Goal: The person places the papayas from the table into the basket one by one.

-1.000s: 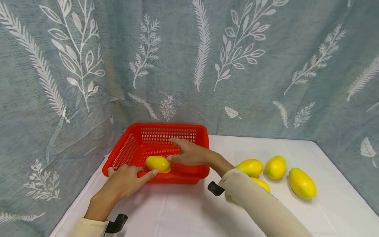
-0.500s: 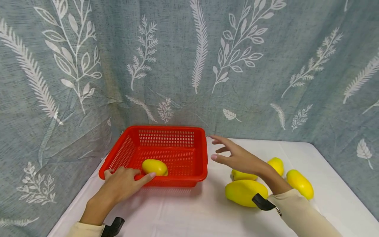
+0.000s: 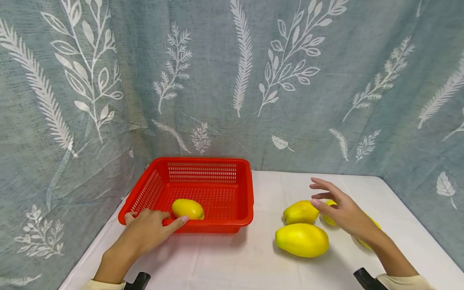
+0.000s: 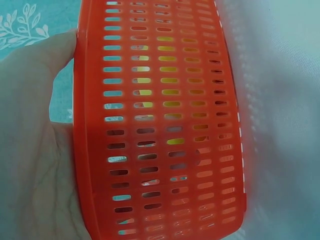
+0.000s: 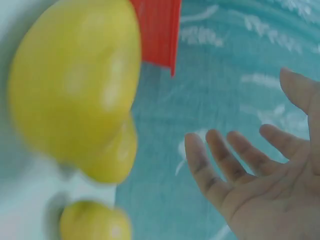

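Our left hand gripped the red basket. Our right hand, fingers apart, held nothing near the front yellow fruit on the white table. It looked firm, maybe slippery, best held round its middle.

Table: basket left, toward far edge; one fruit lies inside, near side. Right half: front fruit; second fruit behind it; third fruit right of second; fourth fruit nearest right edge. Curtain behind.
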Action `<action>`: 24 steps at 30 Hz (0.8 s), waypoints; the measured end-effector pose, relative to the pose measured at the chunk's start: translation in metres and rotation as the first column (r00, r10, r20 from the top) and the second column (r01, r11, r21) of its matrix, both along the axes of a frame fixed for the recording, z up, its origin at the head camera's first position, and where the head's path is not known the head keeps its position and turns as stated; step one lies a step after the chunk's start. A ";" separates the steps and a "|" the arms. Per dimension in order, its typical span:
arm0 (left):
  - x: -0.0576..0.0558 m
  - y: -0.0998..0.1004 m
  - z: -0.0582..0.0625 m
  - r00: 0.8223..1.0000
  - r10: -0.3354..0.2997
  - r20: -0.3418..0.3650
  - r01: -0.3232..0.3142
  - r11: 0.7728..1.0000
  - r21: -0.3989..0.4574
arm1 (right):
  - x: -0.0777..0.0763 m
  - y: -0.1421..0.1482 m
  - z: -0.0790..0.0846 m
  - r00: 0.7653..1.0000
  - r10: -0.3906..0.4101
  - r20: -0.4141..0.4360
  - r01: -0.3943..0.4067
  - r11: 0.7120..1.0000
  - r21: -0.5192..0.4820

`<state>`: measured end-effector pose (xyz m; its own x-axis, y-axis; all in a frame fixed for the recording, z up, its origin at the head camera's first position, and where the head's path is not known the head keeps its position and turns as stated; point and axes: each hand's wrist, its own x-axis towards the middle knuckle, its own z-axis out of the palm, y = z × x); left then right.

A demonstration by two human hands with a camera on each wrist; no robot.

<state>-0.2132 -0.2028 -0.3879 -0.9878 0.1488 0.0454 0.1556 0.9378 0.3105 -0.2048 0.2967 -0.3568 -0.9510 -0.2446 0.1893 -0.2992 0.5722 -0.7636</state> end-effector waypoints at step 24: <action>0.000 0.001 -0.006 1.000 0.004 -0.015 -0.004 1.000 0.008 | 0.032 0.125 -0.050 0.925 -0.378 0.039 0.362 0.907 0.216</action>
